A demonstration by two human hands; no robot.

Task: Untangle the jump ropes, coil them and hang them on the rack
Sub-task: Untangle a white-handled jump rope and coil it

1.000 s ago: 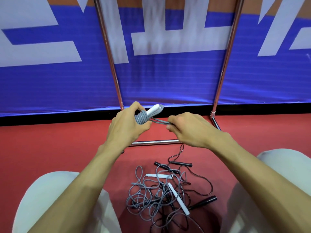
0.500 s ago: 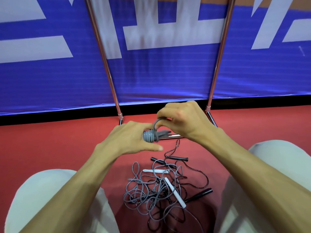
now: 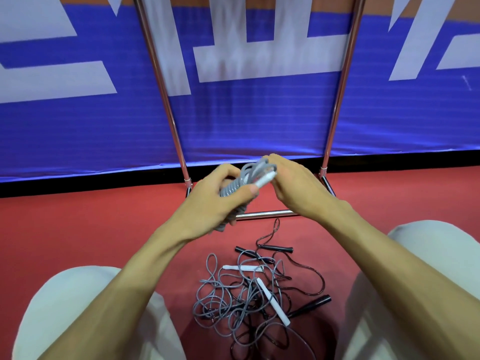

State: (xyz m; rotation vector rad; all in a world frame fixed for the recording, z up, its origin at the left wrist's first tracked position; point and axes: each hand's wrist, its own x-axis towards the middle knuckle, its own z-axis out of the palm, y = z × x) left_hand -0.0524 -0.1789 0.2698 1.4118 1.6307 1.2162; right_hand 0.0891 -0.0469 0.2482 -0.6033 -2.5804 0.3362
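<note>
**Coiled grey rope held just in front of the rack**

The left hand point(image 3: 218, 203) has its grip closed round a coiled grey rope point(image 3: 232, 189), with the thumb across the front of the windings and the fingers curled behind. The bundle is in the air on the near side of the rack point(image 3: 267, 213), just above its low crossbar and between its two uprights. A white handle point(image 3: 265, 180) pokes out of the top of the bundle, tilted up toward the rack's right upright. A few loose grey loops stand above it.

The right hand point(image 3: 296, 188) is at those loops, palm turned toward the left hand and fingertips against the top of them. That spot is blurred, so I cannot tell whether its grip pinches the rope or only touches it.

On the red floor point(image 3: 78, 242), nearer the person than the crossbar, lies a tangle of ropes point(image 3: 233, 302). It is a grey cord with two white handles and a thin black cord with black handles, looped through each other. One black handle point(image 3: 310, 306) lies at the tangle's right edge. Two knees in white trousers point(image 3: 78, 307) flank the tangle. Behind the rack hangs a blue banner point(image 3: 246, 120) with large white shapes.
</note>
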